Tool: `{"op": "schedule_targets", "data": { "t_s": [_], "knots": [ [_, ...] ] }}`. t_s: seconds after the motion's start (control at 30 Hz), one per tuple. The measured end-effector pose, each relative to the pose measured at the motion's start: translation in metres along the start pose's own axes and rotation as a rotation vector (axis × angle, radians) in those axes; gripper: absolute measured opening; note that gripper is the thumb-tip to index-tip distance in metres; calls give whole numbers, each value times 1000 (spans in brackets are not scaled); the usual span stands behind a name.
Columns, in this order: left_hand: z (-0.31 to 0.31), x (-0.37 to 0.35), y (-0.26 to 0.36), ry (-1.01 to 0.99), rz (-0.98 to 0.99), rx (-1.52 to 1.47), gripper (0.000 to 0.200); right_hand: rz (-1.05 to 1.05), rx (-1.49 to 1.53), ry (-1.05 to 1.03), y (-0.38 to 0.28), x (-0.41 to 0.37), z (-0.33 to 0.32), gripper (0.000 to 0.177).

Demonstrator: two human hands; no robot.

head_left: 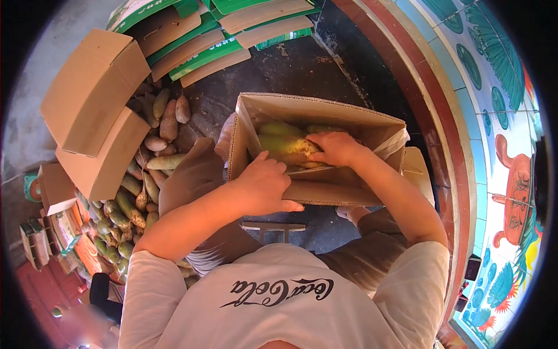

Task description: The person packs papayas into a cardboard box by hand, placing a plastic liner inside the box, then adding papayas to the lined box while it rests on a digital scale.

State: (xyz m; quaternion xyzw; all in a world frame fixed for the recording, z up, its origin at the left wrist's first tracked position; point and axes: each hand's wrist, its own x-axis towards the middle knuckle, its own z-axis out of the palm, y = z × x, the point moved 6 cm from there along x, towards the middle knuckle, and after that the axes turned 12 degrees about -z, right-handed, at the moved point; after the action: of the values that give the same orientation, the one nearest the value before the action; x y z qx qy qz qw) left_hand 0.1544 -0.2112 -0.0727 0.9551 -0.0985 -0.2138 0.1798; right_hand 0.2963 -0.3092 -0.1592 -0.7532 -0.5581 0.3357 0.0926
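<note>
An upright cardboard box [322, 104] stands open-topped in front of me, between my legs. Inside lie several long green gourds [276, 131], one of them with a yellow, mottled patch. My right hand [337, 148] reaches into the box from the right, its fingers curled against the yellow end of that gourd. At the near left rim, my left hand [263, 181] straddles the box wall, with bent fingers on the inner side and the thumb stretched along the near edge. The lower parts of the gourds are hidden in the box.
Green and reddish-brown gourds [125, 212] are heaped on the floor at left. Plain cartons [96, 87] are stacked beside them. Flattened green-printed cartons [215, 52] lie at the back. A raised brown edge [433, 110] and a painted tile wall [494, 125] run along the right.
</note>
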Motion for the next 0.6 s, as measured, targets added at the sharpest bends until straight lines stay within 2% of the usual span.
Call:
{"op": "schedule_targets", "data": {
  "t_s": [0.07,0.17,0.27,0.37,0.47,0.57,0.6],
  "knots": [
    [3,1,1,-28,-18,19,63,10,-125,-118,-10,10,-1,69],
    [3,3,3,-43,-32,39,65,-19,-182,-128,-33,15,1,75],
    [7,3,5,-70,-41,44,66,88,-92,-134,-37,21,8,80],
    [6,4,3,-84,-51,44,67,68,44,-162,-22,25,15,77],
    [6,5,2,-74,-46,54,67,-7,182,-98,-12,20,16,66],
    [4,6,3,-96,-52,44,67,-54,491,-152,11,12,4,67],
    [4,6,2,-110,-60,35,67,23,476,-166,24,6,0,68]
  ]
}}
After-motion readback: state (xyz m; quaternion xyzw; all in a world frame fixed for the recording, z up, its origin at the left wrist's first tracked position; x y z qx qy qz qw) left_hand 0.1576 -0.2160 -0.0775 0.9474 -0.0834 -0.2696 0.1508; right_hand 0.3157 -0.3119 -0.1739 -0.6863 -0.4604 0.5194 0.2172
